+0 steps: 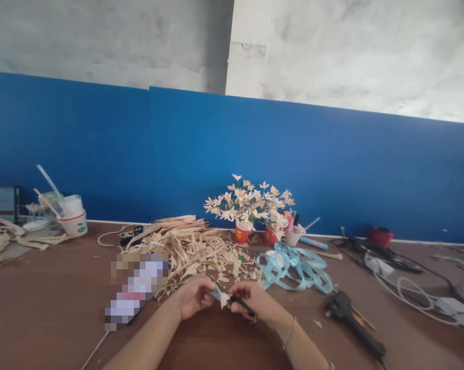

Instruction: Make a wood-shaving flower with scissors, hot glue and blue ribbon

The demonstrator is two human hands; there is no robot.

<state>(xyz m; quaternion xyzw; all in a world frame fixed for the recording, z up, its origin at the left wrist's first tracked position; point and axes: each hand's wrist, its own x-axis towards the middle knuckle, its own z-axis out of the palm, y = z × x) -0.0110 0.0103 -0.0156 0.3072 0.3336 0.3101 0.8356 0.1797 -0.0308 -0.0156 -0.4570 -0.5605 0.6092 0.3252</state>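
Observation:
Over the front middle of the table, my right hand [257, 300] is closed around the black handles of a pair of scissors [245, 307]. My left hand [195, 297] pinches a small pale flower [224, 300] that looks made of dry husk, with a bit of light blue beside it. The flower sits right at the scissors, between my two hands. Whether the blades touch it, I cannot tell. Just beyond my hands lies a loose heap of dry husk strips and scraps [193, 252].
Red cups [242, 234] hold bunches of husk flowers [251, 203] at the back. Light blue ribbon [301, 267] lies tangled to the right, near a black glue gun [353, 324]. A blurred-out phone-like object [137, 290] lies left; a white cup [73, 224] stands farther left.

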